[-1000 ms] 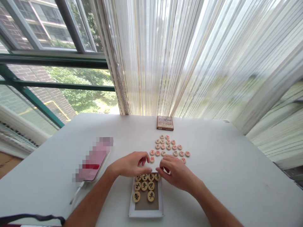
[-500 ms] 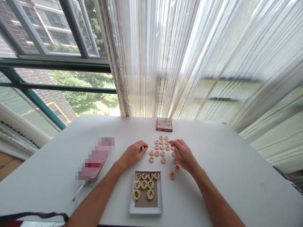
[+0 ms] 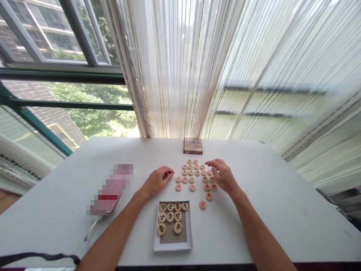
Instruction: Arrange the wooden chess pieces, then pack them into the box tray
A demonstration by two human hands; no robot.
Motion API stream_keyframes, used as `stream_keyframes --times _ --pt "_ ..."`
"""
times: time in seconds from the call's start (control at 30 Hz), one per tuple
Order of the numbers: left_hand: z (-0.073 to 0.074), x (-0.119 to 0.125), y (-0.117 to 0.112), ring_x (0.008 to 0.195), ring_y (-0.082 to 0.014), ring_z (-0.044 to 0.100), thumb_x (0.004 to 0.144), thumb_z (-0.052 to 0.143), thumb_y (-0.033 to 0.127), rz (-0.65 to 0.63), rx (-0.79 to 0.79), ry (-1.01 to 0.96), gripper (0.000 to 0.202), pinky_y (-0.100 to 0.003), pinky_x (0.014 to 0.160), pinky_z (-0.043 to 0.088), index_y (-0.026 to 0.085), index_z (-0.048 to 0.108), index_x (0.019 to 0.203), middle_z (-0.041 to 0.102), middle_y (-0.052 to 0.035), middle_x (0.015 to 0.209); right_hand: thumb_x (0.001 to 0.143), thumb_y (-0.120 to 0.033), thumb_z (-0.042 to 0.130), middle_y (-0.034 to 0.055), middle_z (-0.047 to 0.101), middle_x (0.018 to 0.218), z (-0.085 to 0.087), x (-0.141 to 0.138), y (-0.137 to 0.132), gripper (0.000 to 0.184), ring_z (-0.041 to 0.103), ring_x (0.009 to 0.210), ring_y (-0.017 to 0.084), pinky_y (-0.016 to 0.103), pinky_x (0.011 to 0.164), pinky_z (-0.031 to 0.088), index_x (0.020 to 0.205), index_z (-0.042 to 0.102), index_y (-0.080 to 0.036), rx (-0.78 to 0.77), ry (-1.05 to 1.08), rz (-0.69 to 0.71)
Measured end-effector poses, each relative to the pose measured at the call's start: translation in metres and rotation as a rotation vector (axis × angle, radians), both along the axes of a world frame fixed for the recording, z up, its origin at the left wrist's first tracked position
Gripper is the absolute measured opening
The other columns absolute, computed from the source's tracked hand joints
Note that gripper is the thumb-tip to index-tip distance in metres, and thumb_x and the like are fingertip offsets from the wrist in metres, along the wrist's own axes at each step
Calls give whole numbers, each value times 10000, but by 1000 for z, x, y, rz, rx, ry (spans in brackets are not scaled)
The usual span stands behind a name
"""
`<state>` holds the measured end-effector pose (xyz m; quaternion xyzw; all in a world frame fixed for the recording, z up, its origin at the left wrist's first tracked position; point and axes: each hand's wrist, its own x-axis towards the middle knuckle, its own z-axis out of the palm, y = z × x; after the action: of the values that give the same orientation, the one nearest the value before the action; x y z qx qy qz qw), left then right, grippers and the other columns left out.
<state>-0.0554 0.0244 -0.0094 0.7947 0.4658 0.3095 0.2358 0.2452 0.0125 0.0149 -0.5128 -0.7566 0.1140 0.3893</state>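
Note:
Several round xiangqi pieces [image 3: 191,172] with red or black characters lie loosely grouped on the white table. My right hand [image 3: 225,175] hovers at the right edge of this group, index finger stretched out and thumb lowered, with no piece visible in it. To the left of the group rests my left hand [image 3: 159,179], its fingers curled and the tips pressed together; nothing shows between them. Nearer to me, between my forearms, a shallow white box [image 3: 173,247] holds several black-character pieces [image 3: 170,217], partly in rows. A red-character piece [image 3: 202,204] lies apart, right of the box.
A small printed box lid [image 3: 193,146] lies behind the pieces. On the left is a pink, pixelated flat object [image 3: 113,192] with a white cable [image 3: 90,230]. String curtains [image 3: 175,75] and a window stand beyond the white table [image 3: 270,210]. A dark strap [image 3: 39,258] crosses the lower left.
My right hand has shifted right relative to the pieces, uncovering several at the group's right side. My left hand stays nearly in place. The whole view has moved slightly.

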Motion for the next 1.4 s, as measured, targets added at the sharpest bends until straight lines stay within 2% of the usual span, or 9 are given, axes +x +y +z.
stream_keyframes --times 0.17,0.33,0.6,0.87,1.17,1.4 --pt "-1 0 -1 743 -164 600 936 489 327 -2 20 1 232 -281 733 476 189 672 963 688 -42 897 877 -176 488 42 635 889 3 8 -2 200 578 839 194 309 701 481 972 660 -216 -117 -72 33" --pt "0 1 -1 752 -173 604 936 480 358 13 4 10 257 -287 736 482 190 673 965 693 -49 904 858 -254 569 13 635 786 4 8 -6 92 576 757 177 299 678 469 827 646 -216 -176 -132 82" --pt "1 2 -1 749 -177 598 932 475 384 22 -18 -1 281 -296 731 481 190 676 955 694 -53 888 868 -313 613 21 631 759 1 -4 -13 118 580 819 202 303 696 458 812 671 -228 -219 -295 25" --pt "2 2 -1 715 -169 585 937 473 408 26 -15 8 306 -284 693 462 182 679 929 688 -49 851 879 -286 601 22 633 763 0 -5 -12 139 578 816 200 301 705 457 788 691 -232 -229 -291 43" --pt "3 2 -1 704 -171 576 936 466 435 24 -29 21 334 -279 679 452 184 686 913 682 -46 826 873 -268 620 19 663 785 -5 -19 -13 118 591 828 199 309 727 461 777 671 -224 -205 -275 95" --pt "2 2 -1 693 -164 561 944 462 427 20 -5 19 334 -272 674 441 182 683 898 664 -39 807 862 -261 627 16 670 800 -2 -25 -18 92 595 844 198 297 718 465 794 675 -223 -208 -281 142"
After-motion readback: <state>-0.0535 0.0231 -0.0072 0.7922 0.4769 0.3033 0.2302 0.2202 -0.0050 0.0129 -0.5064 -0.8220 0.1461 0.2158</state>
